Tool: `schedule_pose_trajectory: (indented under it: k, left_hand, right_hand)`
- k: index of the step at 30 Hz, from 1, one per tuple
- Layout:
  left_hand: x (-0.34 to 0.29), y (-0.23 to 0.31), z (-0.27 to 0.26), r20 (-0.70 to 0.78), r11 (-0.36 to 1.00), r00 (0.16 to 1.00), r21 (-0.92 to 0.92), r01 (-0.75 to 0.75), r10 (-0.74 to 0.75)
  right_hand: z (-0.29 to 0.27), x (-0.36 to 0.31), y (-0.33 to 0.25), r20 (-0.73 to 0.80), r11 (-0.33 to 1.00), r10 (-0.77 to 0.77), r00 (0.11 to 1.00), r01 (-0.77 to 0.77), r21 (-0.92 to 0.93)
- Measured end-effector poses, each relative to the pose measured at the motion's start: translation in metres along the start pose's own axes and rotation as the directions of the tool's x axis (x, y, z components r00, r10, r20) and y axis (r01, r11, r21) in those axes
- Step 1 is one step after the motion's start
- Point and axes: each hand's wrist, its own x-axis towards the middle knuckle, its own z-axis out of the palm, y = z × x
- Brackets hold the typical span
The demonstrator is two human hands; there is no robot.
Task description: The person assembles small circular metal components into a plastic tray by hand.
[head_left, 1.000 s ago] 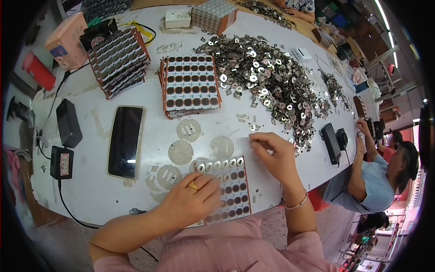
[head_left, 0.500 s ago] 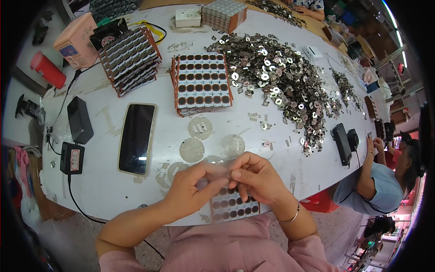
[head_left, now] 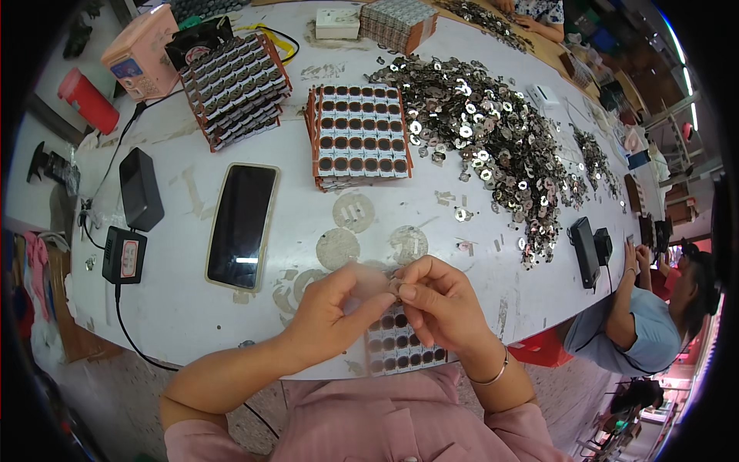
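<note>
Over the table's near edge, my right hand (head_left: pixel 443 302) is closed, thumb and forefinger pinching a small metal piece (head_left: pixel 395 286). Its exact shape is mostly covered by the fingertips. My left hand (head_left: pixel 327 312) is close beside it, thumb pointing at the piece; motion smears its forefinger, so its grip is unclear. Beneath both hands lies a sheet with rows of dark round parts (head_left: pixel 400 356), its upper part hidden by the hands. Ahead, a stack of similar sheets (head_left: pixel 360 142) stands on the table, and to its right spreads a heap of loose shiny metal pieces (head_left: pixel 500 146).
A smartphone (head_left: pixel 242 227) lies left of my hands, with black power adapters (head_left: pixel 141 189) beyond it. Tilted stacked sheets (head_left: pixel 235 88), a red cup (head_left: pixel 88 100) and a pink box (head_left: pixel 142 54) occupy the far left. At right are a black device (head_left: pixel 583 250) and another person (head_left: pixel 639 323).
The view has shifted slightly, so the table's contents appear farther right. My hands remain together over the sheet, and the left fingers are still blurred by motion.
</note>
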Motion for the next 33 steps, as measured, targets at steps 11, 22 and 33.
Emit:
schedule_pose_trajectory:
  k: [11, 22, 33]
  left_hand:
    - [0.000, 0.004, -0.009, 0.169, 0.999, 0.986, 0.048, -0.013, 0.005]
    - [-0.001, -0.005, -0.008, 0.179, 0.992, 0.979, 0.070, -0.109, 0.095]
    - [-0.002, -0.002, -0.017, 0.393, 0.933, 0.909, -0.257, 0.252, -0.138]
  right_hand:
    - [0.015, -0.010, -0.001, -0.102, 0.959, -0.069, 0.992, 0.038, -0.281]
    - [0.009, -0.010, 0.007, -0.161, 0.990, -0.051, 0.986, 0.029, -0.137]
    - [0.004, -0.012, 0.027, 0.160, 0.560, -0.544, 0.823, 0.499, -0.662]
